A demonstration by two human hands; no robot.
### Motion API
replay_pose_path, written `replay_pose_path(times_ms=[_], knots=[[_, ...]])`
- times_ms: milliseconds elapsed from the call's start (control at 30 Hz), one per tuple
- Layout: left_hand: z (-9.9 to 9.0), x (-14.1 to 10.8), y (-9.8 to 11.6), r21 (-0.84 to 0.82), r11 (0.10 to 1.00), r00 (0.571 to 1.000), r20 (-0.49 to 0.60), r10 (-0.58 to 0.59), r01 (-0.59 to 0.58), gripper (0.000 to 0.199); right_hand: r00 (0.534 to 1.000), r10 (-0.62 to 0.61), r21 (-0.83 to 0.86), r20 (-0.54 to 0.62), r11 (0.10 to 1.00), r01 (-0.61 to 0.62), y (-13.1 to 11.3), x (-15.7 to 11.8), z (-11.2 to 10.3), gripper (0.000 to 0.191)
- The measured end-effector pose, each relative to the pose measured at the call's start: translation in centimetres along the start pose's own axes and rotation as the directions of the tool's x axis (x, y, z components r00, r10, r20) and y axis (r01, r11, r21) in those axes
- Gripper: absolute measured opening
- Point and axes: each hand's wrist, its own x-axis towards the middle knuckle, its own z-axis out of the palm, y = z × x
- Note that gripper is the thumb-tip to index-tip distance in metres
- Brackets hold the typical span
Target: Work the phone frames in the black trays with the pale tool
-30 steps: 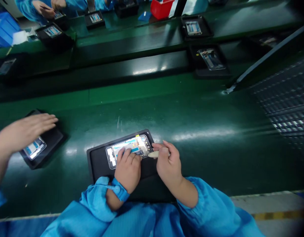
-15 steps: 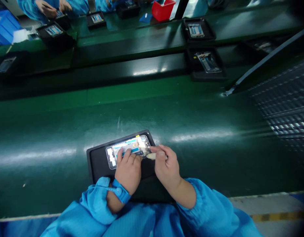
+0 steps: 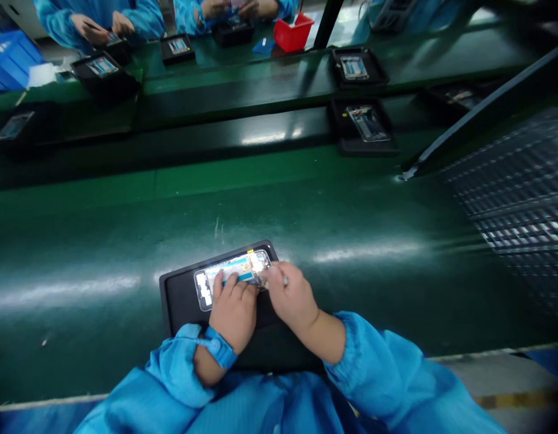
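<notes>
A: Nearest the camera, blue sleeves (image 3: 260, 398), with a blue wrist strap (image 3: 219, 346) on the left arm

B: And the left hand (image 3: 233, 310)?

A: Resting on the black tray (image 3: 179, 298), fingers (image 3: 228, 282) pressed side by side, tips flat on the near edge of the opened phone (image 3: 231, 274)

B: Right hand (image 3: 290, 295)?

A: Just beside the left, at the phone's right end. Fingers curled together, pinching a thin pale tool (image 3: 283, 279); tip hidden behind the knuckles, so unclear exactly where touching

B: Where is the phone lying?

A: Flat in the tray, in its far half, long side running left to right, bright parts and a blue strip showing inside. Tray sitting on the green surface (image 3: 351, 241), close to its near edge

B: Farther out?

A: Across a dark strip, another black tray with a phone (image 3: 364, 123), and one more (image 3: 355, 67) behind that on the next green surface. Well apart from both hands

B: Far left?

A: A tray with a phone (image 3: 102, 66), a smaller one (image 3: 177, 47), a blue crate (image 3: 9, 57) at the edge. At the very back, a red bin (image 3: 293, 33) and other people's hands (image 3: 91, 27) in blue sleeves over more trays

B: Right side?

A: A dark slanted bar (image 3: 478, 111), then a gridded panel (image 3: 518, 199), blurred
</notes>
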Motion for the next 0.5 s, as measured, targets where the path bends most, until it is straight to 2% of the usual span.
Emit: replay_pose_path(times_ms=[67,100,167,233,333,500], knots=[[-0.3,0.3,-0.1,-0.002,1.0,1.0,-0.019,-0.024,0.024,0.018,0.971,0.232,0.193,-0.056,0.957,-0.217,0.4,0.2,-0.2,0.031],[-0.4,0.6,-0.2,0.0,0.999,0.998,-0.044,-0.041,0.041,0.018,0.946,0.316,0.286,-0.069,0.915,-0.284,0.5,0.3,-0.3,0.033],[-0.6,1.4,-0.7,0.016,0.996,0.992,-0.091,-0.087,0.089,0.019,0.912,0.398,0.412,-0.102,0.851,-0.326,0.7,0.3,-0.3,0.037],[-0.6,2.4,-1.3,0.053,0.991,0.988,-0.095,-0.119,0.125,0.021,0.901,0.417,0.455,-0.12,0.83,-0.323,0.8,0.2,-0.3,0.04],[-0.3,3.5,-2.2,0.092,0.99,0.994,-0.027,-0.104,0.106,0.023,0.899,0.426,0.462,-0.096,0.82,-0.339,0.9,0.2,-0.1,0.042],[0.0,3.9,-3.2,0.015,0.99,0.988,0.058,-0.14,0.14,0.017,0.91,0.408,0.41,-0.074,0.844,-0.345,1.0,0.3,0.1,0.042]])
